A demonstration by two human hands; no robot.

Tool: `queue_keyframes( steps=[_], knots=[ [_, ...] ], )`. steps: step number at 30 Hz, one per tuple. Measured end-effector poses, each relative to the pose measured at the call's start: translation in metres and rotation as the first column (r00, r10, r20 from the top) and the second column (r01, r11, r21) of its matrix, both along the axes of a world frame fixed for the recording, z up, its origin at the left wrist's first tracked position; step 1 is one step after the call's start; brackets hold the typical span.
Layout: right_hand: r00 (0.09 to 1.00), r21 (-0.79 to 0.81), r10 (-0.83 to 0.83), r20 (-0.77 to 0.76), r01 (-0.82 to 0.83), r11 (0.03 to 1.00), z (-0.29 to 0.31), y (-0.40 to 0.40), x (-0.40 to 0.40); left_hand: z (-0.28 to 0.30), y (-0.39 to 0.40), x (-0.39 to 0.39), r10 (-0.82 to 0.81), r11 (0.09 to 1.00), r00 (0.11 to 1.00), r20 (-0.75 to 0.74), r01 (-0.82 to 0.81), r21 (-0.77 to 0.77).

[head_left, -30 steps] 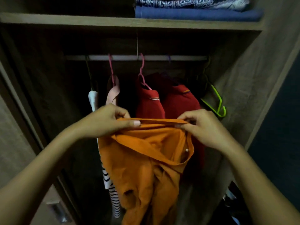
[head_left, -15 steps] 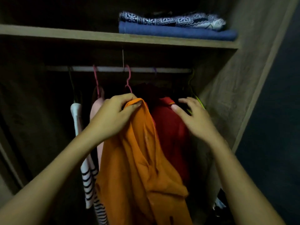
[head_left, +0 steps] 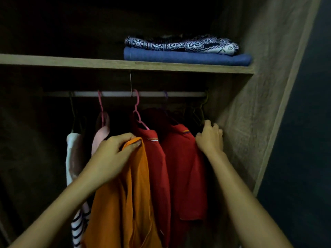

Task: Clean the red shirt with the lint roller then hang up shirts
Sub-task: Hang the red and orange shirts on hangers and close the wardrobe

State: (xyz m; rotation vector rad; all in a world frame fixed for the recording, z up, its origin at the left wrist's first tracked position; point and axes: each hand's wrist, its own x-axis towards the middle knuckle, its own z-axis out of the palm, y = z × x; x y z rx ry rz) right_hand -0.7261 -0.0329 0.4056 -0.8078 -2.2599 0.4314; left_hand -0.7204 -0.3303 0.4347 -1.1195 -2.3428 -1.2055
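Observation:
My left hand grips the collar of an orange shirt, which hangs down from it in front of the wardrobe rod. Two red shirts hang on the rod: one on a pink hanger, the other to its right. My right hand is at the far right of the rod, beyond the second red shirt. Its fingers curl at the bottom of a dim greenish empty hanger. No lint roller is in view.
A white and striped garment and a pink one hang at the left. Folded blue and patterned clothes lie on the shelf above. The wardrobe's right wall stands close to my right hand.
My right hand let go of the orange shirt and moved up and right to the empty hanger. My left hand now holds the shirt alone, bunched at the collar. The view tilted up.

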Motion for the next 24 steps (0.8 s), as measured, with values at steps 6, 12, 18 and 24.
queue_keyframes(
  steps=[6, 12, 18, 24],
  knots=[
    [0.993, -0.404, 0.068, -0.100, -0.103, 0.909, 0.017, 0.012, -0.030, -0.005, -0.006, 0.000, 0.066, 0.998, 0.996, 0.055, -0.066, -0.003],
    [0.932, -0.584, -0.014, -0.362, -0.215, 0.783, 0.021, 0.018, -0.047, -0.005, -0.012, 0.006, 0.076, 0.997, 0.996, 0.044, -0.077, 0.015],
    [0.789, -0.576, 0.121, -0.602, -0.534, 0.619, 0.039, -0.005, -0.015, -0.010, -0.013, 0.014, 0.153, 0.988, 0.985, 0.085, -0.154, 0.009],
    [0.791, -0.592, 0.277, -0.545, -0.597, 0.541, 0.025, -0.022, 0.038, -0.013, -0.012, 0.037, 0.189, 0.981, 0.978, 0.083, -0.192, 0.023]
  ],
)
